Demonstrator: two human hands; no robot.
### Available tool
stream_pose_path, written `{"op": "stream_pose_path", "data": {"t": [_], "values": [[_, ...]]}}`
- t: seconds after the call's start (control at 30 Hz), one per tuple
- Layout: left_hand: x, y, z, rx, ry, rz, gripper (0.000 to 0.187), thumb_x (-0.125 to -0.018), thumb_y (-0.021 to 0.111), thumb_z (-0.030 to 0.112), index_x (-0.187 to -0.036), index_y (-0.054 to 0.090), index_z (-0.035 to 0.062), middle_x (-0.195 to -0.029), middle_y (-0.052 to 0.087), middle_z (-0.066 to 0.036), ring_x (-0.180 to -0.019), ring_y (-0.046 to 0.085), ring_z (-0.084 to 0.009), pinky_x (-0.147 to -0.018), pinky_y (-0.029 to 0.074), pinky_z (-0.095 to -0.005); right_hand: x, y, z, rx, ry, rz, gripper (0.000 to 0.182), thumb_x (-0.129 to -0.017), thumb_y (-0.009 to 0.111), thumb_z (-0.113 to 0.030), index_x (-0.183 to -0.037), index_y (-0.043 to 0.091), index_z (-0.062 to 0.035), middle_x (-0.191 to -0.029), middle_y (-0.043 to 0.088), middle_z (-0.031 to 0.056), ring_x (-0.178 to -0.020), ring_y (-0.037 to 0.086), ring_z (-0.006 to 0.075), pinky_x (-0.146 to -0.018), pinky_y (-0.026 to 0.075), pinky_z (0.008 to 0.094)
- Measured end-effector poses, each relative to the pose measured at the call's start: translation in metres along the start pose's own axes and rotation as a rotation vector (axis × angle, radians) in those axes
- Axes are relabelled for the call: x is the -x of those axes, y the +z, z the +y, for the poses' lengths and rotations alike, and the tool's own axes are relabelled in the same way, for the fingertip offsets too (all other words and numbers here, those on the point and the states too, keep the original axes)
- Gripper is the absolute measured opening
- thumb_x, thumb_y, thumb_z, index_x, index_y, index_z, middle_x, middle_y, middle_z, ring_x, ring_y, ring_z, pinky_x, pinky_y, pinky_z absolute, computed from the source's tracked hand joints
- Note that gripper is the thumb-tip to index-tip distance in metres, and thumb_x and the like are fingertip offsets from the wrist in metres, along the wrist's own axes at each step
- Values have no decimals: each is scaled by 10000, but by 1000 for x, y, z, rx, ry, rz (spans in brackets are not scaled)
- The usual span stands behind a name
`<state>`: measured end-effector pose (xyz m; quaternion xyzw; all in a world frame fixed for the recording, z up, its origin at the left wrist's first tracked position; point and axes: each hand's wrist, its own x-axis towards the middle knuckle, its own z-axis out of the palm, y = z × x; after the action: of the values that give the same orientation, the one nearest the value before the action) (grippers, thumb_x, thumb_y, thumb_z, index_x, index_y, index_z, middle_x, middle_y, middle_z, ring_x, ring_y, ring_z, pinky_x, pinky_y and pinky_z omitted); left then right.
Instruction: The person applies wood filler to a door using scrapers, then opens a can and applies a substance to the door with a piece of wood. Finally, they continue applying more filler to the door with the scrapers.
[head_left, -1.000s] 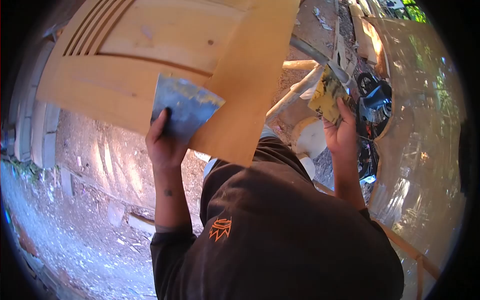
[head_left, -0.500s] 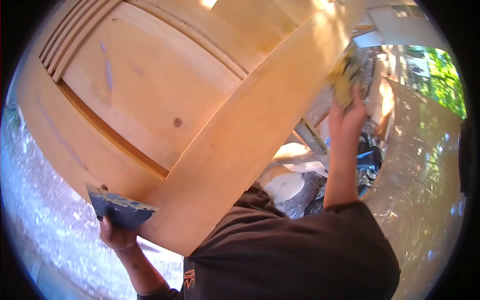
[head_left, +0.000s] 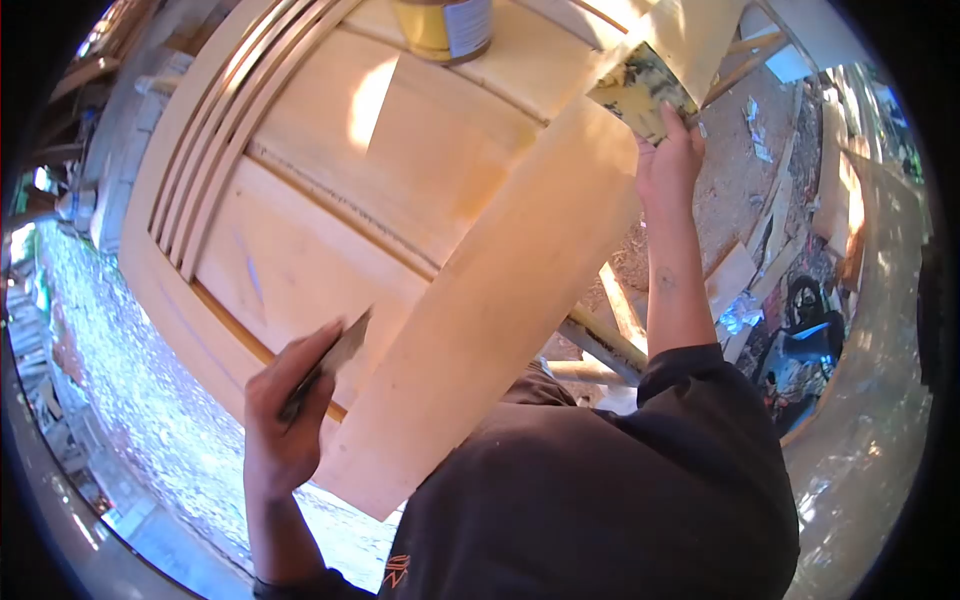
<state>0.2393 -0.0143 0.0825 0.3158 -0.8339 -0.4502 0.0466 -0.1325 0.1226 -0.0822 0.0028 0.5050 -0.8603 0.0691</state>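
Note:
A wooden panel door (head_left: pixel 500 290) with slats and recessed panels lies before me. My left hand (head_left: pixel 280 420) is closed on a dark, thin putty knife (head_left: pixel 345 350), its blade seen nearly edge-on above the door's lower end. Farther up, at the right edge, my right hand (head_left: pixel 672 160) grips a flat plate smeared with yellowish putty (head_left: pixel 640 90). That plate overlaps the door's long side rail in this view. My right thumb lies across its face, while the other fingers are mostly hidden underneath.
A yellow can with a pale label (head_left: pixel 445 28) stands on the far part of the door. Wooden supports (head_left: pixel 605 345) show beneath the right side. Scrap boards (head_left: pixel 735 275) and a dark object with blue parts (head_left: pixel 805 345) lie on the ground at right.
My left hand has risen and moved right, turning the putty knife edge-on. My right hand has gone up and slightly left, bringing the smeared plate over the rail. The view has shifted, showing the can.

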Motion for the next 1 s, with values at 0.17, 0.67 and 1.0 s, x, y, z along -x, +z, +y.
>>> {"op": "stream_pose_path", "data": {"t": [0.17,0.67,1.0], "values": [[-126,34,25,-332,302,-122,391,-811,500,-132,-1158,617,4,-1132,636,-182,-1043,620,-340,-895,483,-362,-20,-1,14,201,-129,-19,363,-890,587,-90,-1197,458,55,-1114,581,144,-983,586,202,-853,485,325],[-301,107,87,-958,528,-605,371,-768,512,-36,-1052,702,108,-930,679,-156,-912,631,-325,-844,478,-407,-11,-7,11,-89,-76,158,364,-936,550,-103,-1244,447,60,-1193,565,166,-1075,599,233,-890,518,324],[-329,133,119,-1227,435,-808,356,-746,504,-38,-996,706,112,-975,673,-105,-922,645,-270,-801,503,-366,-6,-5,6,-106,-42,121,338,-951,526,-120,-1230,456,59,-1179,570,161,-1073,599,217,-895,513,307]]}}
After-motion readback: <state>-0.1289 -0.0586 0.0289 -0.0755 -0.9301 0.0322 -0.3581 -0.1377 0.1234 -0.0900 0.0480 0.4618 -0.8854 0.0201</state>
